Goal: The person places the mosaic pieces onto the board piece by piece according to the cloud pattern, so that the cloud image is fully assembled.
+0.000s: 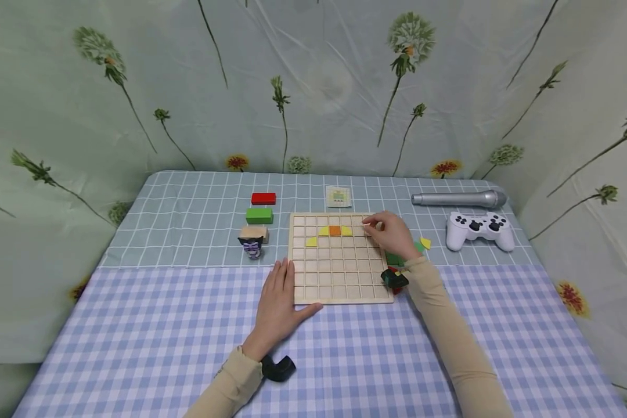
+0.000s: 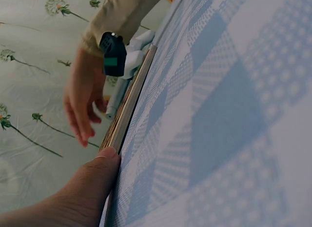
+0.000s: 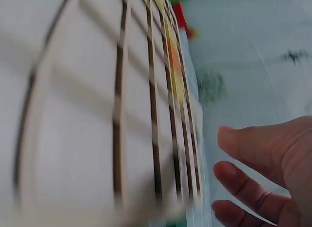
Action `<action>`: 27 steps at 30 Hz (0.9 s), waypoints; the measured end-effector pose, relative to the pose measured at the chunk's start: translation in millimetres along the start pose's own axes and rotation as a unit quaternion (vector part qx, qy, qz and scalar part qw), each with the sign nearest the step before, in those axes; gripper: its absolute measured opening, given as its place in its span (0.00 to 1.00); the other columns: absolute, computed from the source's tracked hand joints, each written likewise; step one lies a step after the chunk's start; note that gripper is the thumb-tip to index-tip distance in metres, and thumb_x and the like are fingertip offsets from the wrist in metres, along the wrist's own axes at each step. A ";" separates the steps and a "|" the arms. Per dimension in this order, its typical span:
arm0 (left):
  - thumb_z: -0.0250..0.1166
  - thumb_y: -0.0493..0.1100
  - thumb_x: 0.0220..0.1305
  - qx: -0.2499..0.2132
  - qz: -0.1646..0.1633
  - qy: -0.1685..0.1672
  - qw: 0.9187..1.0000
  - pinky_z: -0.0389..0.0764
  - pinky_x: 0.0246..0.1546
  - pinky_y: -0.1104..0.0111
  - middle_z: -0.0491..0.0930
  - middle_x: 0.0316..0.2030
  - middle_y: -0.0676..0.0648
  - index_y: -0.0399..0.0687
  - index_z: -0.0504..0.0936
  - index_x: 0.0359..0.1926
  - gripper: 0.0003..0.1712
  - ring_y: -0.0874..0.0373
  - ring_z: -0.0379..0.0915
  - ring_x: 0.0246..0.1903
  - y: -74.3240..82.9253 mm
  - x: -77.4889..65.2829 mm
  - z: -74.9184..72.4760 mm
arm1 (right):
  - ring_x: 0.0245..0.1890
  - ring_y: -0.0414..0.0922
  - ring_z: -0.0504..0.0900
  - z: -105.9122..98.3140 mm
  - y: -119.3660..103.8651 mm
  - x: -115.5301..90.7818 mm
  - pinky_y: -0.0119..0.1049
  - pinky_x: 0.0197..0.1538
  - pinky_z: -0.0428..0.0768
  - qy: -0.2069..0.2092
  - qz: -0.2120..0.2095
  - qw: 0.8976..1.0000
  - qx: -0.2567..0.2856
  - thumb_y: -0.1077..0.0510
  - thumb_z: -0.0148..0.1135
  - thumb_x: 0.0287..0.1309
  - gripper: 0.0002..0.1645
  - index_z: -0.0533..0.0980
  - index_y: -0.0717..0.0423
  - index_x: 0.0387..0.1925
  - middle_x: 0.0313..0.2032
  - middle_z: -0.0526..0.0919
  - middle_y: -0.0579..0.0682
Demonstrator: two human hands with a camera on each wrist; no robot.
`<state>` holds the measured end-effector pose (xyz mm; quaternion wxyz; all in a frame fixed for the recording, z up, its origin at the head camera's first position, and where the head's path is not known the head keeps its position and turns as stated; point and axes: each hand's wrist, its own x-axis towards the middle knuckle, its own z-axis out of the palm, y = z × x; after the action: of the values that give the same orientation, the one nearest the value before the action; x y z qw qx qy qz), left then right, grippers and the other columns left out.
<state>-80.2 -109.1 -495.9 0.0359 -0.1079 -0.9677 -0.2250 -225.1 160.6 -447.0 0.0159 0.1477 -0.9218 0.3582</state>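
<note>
A wooden grid board (image 1: 339, 267) lies on the table in the head view. On its far part sit an orange square (image 1: 335, 230) and several yellow pieces, one of them a lower-left yellow piece (image 1: 312, 241). My left hand (image 1: 277, 305) rests with straight fingers along the board's left side, its thumb at the near edge; the left wrist view shows that thumb (image 2: 97, 173) against the rim. Over the board's far right corner is my right hand (image 1: 392, 233). Its thumb (image 3: 243, 141) and fingers are apart in the right wrist view, with nothing visible between them.
Green pieces (image 1: 393, 259) and a yellow piece (image 1: 425, 242) lie right of the board, partly behind the right arm. A microphone (image 1: 457, 199) and white game controller (image 1: 479, 231) are farther right. Left stand a red block (image 1: 263, 198), green block (image 1: 259, 216) and small figure (image 1: 252, 248). A pattern card (image 1: 338, 197) lies behind.
</note>
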 end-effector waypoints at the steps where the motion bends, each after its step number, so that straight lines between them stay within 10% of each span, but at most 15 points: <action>1: 0.62 0.72 0.52 0.000 0.001 0.001 1.000 0.41 0.69 0.55 0.45 0.72 0.37 0.33 0.47 0.72 0.63 0.45 0.34 0.71 -0.1 -0.1 -0.2 | 0.26 0.48 0.71 -5.0 5.9 -2.0 0.39 0.29 0.69 0.005 0.005 1.000 -0.005 0.59 0.63 0.60 0.11 0.83 0.60 0.42 0.35 0.79 0.56; 17: 0.62 0.72 0.52 -0.003 0.001 -0.002 1.000 0.41 0.69 0.55 0.45 0.72 0.36 0.33 0.46 0.72 0.64 0.45 0.33 0.71 0.1 -0.4 -0.3 | 0.39 0.55 0.70 -29.2 47.2 -17.1 0.49 0.39 0.71 -0.049 0.019 0.995 -0.084 0.60 0.63 0.60 0.16 0.80 0.62 0.48 0.41 0.75 0.62; 27: 0.62 0.72 0.52 -0.004 0.001 -0.003 1.000 0.41 0.69 0.55 0.45 0.72 0.37 0.33 0.46 0.72 0.64 0.45 0.33 0.71 -0.3 -0.7 0.2 | 0.30 0.50 0.76 -30.6 44.5 -19.2 0.38 0.33 0.72 -0.009 0.094 0.995 0.019 0.59 0.68 0.54 0.11 0.78 0.63 0.35 0.31 0.81 0.56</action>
<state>-79.6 -109.5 -496.3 0.0330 -0.1098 -0.9667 -0.2288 -221.7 217.1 -456.1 -0.0289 0.0638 -0.9246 0.3743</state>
